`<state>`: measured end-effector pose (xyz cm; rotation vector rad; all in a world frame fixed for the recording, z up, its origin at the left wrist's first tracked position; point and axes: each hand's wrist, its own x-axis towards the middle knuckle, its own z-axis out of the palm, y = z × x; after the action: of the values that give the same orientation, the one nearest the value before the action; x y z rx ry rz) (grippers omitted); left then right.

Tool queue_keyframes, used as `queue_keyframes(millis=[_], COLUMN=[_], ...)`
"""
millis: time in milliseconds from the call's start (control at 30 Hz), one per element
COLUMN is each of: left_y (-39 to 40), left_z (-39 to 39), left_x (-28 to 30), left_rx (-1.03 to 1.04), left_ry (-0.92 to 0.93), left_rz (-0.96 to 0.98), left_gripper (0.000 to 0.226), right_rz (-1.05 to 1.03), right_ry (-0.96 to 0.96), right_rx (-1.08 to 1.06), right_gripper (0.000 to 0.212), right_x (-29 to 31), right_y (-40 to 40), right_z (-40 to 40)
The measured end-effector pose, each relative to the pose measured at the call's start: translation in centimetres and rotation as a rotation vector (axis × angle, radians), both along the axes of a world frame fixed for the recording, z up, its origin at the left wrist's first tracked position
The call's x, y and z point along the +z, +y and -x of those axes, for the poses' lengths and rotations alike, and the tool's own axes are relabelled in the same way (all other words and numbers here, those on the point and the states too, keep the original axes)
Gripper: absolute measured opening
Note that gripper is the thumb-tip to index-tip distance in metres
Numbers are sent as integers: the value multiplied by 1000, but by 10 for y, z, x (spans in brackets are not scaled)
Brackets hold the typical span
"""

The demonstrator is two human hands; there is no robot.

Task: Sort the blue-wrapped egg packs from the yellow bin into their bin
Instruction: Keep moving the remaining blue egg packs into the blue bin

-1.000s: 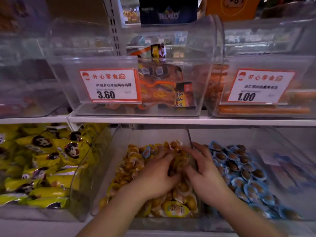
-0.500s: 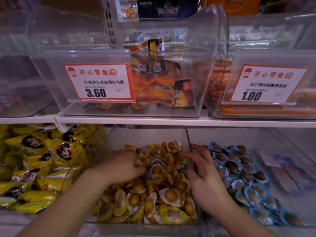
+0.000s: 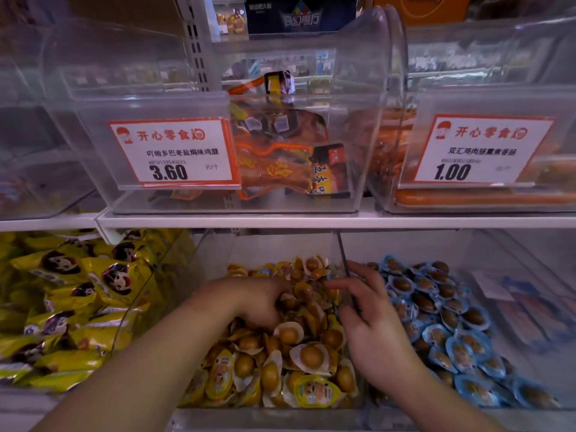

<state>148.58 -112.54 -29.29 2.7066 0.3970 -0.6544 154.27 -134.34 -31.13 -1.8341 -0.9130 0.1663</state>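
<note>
The clear middle bin (image 3: 218, 266) on the lower shelf holds a heap of yellow-wrapped egg packs (image 3: 311, 357). A blue-wrapped egg pack (image 3: 265, 271) lies among them near the back. The bin to the right (image 3: 405, 244) is filled with blue-wrapped egg packs (image 3: 448, 319). My left hand (image 3: 258, 304) is in the yellow heap with its fingers curled down into the packs and its fingertips buried. My right hand (image 3: 371, 322) rests over the divider between the two bins, fingers spread and holding nothing.
A bin of yellow snack bags (image 3: 71, 300) stands at the left. The white shelf edge (image 3: 311, 221) runs just above the bins, carrying clear bins of orange chicken packs (image 3: 280, 163) and sausages (image 3: 483, 196) with price tags. Flat packets (image 3: 530, 310) lie at far right.
My left hand went from the middle of the yellow heap to its left side, then came back toward the middle. My right hand stayed at the divider, its fingers spreading a little.
</note>
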Motion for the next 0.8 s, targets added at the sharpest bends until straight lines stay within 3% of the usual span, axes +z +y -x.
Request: queue_keyframes(millis=[67,200,267,367,433,667,800], left_y=[2,-6,-4,5,17,32,-2], left_z=[2,-3,-4,1,3,17,41], left_x=[4,-3,-7,-17,-23,-2,18], left_rx=[-14,7,34,132,239,626,853], left_ry=[80,96,23,-192,-339,-611,-776], left_rz=[-111,-158,-147,-274,-255,482,999], left_gripper=[81,59,33,27,30,15,28], right_rz=[-11,-1,-1,11,18,44,96], right_ry=[-8,-9,-10,-1,1,-3,-49], right_rx=[-3,7,3,4,11,0,-19], right_gripper=[34,35,34,34,35,33,33], right_x=[0,0,1,1,2,4,10], right_y=[0,-1,-1,-2,-3,-3,-3], right_z=[0,1,1,1,1,2,5])
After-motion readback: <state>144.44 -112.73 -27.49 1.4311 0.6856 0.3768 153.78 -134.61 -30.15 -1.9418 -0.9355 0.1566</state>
